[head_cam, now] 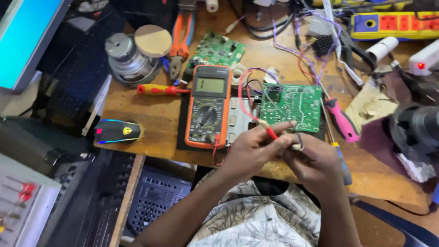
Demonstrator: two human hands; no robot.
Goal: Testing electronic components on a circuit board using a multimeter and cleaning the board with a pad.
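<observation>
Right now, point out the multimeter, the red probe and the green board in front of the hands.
multimeter point(208, 107): head view, on its round dial.
red probe point(271, 133): head view, on the red grip at the left hand's fingertips.
green board point(291, 106): head view, on the middle of its green face.

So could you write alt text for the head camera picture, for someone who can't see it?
A person's left hand holds a red meter probe against the right hand, beside a green circuit board and an orange digital multimeter on a cluttered wooden workbench.
</observation>
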